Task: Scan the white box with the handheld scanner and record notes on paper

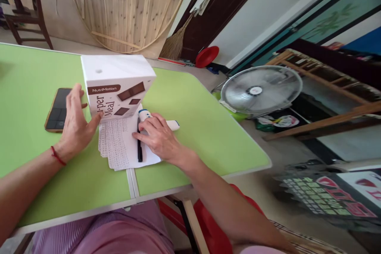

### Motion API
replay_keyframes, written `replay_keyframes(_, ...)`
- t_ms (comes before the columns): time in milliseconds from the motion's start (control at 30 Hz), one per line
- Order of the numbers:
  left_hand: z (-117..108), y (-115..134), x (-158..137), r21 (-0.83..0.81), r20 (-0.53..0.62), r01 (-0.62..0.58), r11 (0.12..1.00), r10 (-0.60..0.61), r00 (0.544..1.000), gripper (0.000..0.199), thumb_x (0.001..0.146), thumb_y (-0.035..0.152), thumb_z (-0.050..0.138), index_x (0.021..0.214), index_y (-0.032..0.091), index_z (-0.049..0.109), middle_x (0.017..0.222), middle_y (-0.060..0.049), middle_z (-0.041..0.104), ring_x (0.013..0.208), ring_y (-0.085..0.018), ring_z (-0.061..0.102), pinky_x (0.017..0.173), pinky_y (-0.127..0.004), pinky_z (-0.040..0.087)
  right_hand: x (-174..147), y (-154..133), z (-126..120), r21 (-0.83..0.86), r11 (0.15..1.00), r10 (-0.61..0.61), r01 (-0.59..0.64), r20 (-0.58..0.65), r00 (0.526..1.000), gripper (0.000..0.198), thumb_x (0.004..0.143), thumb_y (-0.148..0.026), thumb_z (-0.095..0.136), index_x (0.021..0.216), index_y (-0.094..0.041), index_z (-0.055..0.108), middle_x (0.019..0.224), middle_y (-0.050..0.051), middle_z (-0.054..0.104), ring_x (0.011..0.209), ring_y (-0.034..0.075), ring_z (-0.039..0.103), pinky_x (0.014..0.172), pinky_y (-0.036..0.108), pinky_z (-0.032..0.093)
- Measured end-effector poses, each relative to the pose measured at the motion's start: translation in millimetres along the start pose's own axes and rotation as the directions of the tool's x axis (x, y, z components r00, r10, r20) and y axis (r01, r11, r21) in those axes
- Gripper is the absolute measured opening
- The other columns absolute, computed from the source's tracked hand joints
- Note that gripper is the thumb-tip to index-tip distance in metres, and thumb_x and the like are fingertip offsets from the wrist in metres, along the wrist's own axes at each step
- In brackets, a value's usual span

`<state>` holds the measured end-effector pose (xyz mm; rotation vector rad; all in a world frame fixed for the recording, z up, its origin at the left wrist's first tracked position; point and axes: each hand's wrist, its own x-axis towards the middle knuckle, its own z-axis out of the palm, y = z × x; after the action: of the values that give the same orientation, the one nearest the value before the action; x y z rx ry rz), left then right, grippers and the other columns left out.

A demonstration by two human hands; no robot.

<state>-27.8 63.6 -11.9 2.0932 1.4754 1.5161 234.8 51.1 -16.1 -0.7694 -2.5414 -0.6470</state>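
Observation:
On the green folding table stands a white and brown NutriMotion box (117,95), its brown lettering running sideways. My left hand (77,117) is at the box's lower left corner, fingers spread and thumb tip against it. A phone (56,109) lies flat behind that hand. My right hand (157,137) rests over a white device with blue trim (144,114), fingers curled on it; much of the device is hidden. A black pen (139,152) lies beside the index finger, on handwritten sheets of paper (117,147) that reach up to the box.
The green table (190,99) has a metal seam near the papers and a rounded right corner. A floor fan (256,91) stands to the right, beside a wooden rack (327,83). A red stool (211,222) is below the table's front edge, and a chair (32,16) stands far left.

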Motion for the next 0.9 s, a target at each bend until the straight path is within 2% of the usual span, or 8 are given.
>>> replay_keyframes(167,-9.7,21.6,-6.6,0.131,-0.131,-0.302,0.944,0.319,0.939,0.039,0.084,0.023,0.068,0.117,0.023,0.046,0.112,-0.008,0.053,0.099,-0.023,0.057,0.071,-0.036,0.055,-1.9,6.3,-1.1,0.05,0.992,-0.111,0.118,-0.128,0.986,0.02,0.092,-0.006,0.053,0.087,-0.02,0.067,0.077,0.004,0.064,0.077,0.018,0.055,0.079,0.037,0.05)
replay_keyframes(233,-8.5,26.3,-9.8,0.097,0.052,-0.442,0.892,0.439,0.897,0.02,0.091,0.018,0.061,0.107,0.022,0.05,0.1,-0.005,0.059,0.091,-0.02,0.06,0.072,-0.034,0.054,-3.9,6.6,-5.4,0.211,0.975,-0.026,0.077,-0.236,0.972,0.014,0.09,-0.008,0.056,0.093,-0.019,0.063,0.079,0.004,0.065,0.074,0.017,0.057,0.068,0.032,0.05)
replay_keyframes(300,-3.7,27.5,-14.5,0.01,0.289,-0.531,0.847,0.506,0.813,0.008,0.097,0.019,0.053,0.105,0.019,0.054,0.099,-0.006,0.065,0.09,-0.02,0.064,0.077,-0.035,0.055,-4.8,5.6,-11.5,0.453,0.89,0.224,-0.061,-0.316,0.922,0.014,0.087,-0.01,0.06,0.095,-0.021,0.059,0.08,0.002,0.066,0.071,0.015,0.06,0.063,0.029,0.05)
replay_keyframes(433,6.8,28.1,-28.8,-0.165,0.596,-0.566,0.808,0.539,0.595,0.032,0.104,0.03,0.038,0.12,0.012,0.058,0.13,-0.017,0.062,0.122,-0.029,0.057,0.101,-0.046,0.048,3.2,1.7,-22.8,0.906,0.366,0.682,-0.213,-0.106,0.723,0.005,0.083,-0.022,0.059,0.087,-0.023,0.056,0.073,-0.003,0.064,0.06,0.013,0.061,0.059,0.029,0.052)
replay_keyframes(500,8.5,32.4,-36.5,-0.201,0.702,-0.561,0.803,0.517,0.489,0.045,0.104,0.043,0.037,0.134,0.015,0.054,0.146,-0.018,0.05,0.136,-0.033,0.046,0.111,-0.052,0.039,11.8,-1.1,-24.5,0.966,0.07,0.694,-0.249,0.132,0.708,0.011,0.084,-0.03,0.052,0.087,-0.022,0.059,0.07,-0.002,0.064,0.061,0.015,0.063,0.062,0.033,0.055)
replay_keyframes(567,8.7,40.5,-43.0,-0.2,0.774,-0.545,0.814,0.472,0.422,0.06,0.098,0.059,0.04,0.142,0.019,0.05,0.153,-0.016,0.042,0.14,-0.037,0.039,0.114,-0.058,0.031,20.7,-5.4,-22.6,0.939,-0.112,0.621,-0.324,0.321,0.715,0.018,0.081,-0.034,0.05,0.088,-0.021,0.061,0.072,0.001,0.066,0.065,0.016,0.065,0.066,0.036,0.056)
replay_keyframes(700,12.3,60.7,-52.6,-0.101,0.838,-0.534,0.84,0.361,0.409,0.079,0.084,0.074,0.052,0.144,0.022,0.05,0.15,-0.019,0.044,0.139,-0.046,0.036,0.112,-0.067,0.024,29.7,-18.8,-11.1,0.892,-0.067,0.572,-0.447,0.401,0.715,0.01,0.073,-0.029,0.063,0.078,-0.021,0.058,0.069,-0.003,0.062,0.062,0.012,0.059,0.061,0.027,0.052)
replay_keyframes(900,19.6,69.3,-65.8,-0.079,0.837,-0.527,0.846,0.343,0.426,0.087,0.082,0.082,0.044,0.15,0.026,0.041,0.157,-0.018,0.032,0.145,-0.047,0.025,0.113,-0.072,0.013,16.4,-32.8,6.0,0.835,0.017,0.688,-0.551,0.39,0.612,0.006,0.077,-0.027,0.056,0.079,-0.021,0.056,0.061,-0.005,0.055,0.055,0.011,0.053,0.055,0.025,0.047)
